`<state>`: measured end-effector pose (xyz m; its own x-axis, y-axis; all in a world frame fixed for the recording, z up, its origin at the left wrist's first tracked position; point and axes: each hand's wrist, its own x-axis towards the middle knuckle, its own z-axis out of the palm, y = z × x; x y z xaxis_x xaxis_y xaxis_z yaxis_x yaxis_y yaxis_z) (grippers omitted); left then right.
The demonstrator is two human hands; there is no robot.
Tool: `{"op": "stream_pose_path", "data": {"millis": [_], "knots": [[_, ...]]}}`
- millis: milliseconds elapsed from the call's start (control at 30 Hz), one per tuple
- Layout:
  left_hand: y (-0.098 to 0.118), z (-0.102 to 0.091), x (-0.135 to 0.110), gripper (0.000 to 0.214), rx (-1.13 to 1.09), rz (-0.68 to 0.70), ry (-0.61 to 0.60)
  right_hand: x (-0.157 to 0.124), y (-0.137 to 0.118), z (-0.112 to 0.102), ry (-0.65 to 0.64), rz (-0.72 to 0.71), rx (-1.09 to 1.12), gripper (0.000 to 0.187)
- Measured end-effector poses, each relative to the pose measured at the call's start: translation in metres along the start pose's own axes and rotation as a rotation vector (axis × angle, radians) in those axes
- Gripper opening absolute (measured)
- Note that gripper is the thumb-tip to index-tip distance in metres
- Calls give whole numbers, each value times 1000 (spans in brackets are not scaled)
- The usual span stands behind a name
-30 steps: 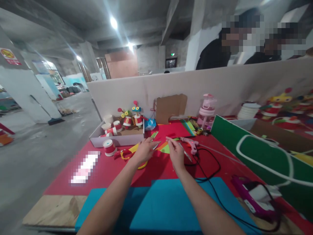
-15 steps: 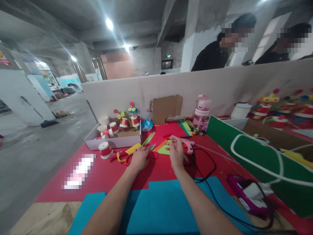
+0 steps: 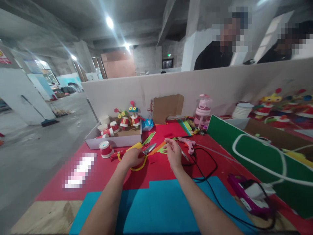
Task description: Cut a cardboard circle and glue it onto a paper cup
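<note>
My left hand (image 3: 132, 158) is over the handles of a pair of yellow-handled scissors (image 3: 149, 149), its fingers curled onto them. The blades point away to the right, and one yellow loop shows below the hand. My right hand (image 3: 174, 154) hovers over the red table covering with its fingers loosely bent and apart. Close to its fingertips lie an orange paper strip (image 3: 157, 148) and some light green paper (image 3: 162, 150). Just right of that hand is a pink glue gun (image 3: 188, 143) with a black cord.
A white box (image 3: 114, 142) with paper cups and cup figures stands at the back left, a red-and-white cup (image 3: 105, 149) before it. Blue sheets (image 3: 166, 205) lie in front. At right are a purple power strip (image 3: 249, 195) and a green-sided box (image 3: 244, 156). Two people are behind the partition (image 3: 171, 83).
My left hand has shifted left, so more of the scissors' blades and a yellow loop show. My right hand has moved slightly left and down, uncovering the glue gun.
</note>
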<state>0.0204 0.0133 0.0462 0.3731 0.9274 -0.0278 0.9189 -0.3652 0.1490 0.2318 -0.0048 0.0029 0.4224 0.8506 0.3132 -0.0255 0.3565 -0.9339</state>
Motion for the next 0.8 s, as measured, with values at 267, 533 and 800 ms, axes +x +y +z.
{"op": "stream_pose_path", "data": {"millis": [267,533,800], "knots": [[10,12,0,44,74,-69,-20,-1,-1,2,-7,34,23,24],[1,4,0,50,-45,-96,106,1,0,-1,31,13,34,27],[6,5,8,31,-710,-91,339,-4,-3,5,-125,132,94,30]]}}
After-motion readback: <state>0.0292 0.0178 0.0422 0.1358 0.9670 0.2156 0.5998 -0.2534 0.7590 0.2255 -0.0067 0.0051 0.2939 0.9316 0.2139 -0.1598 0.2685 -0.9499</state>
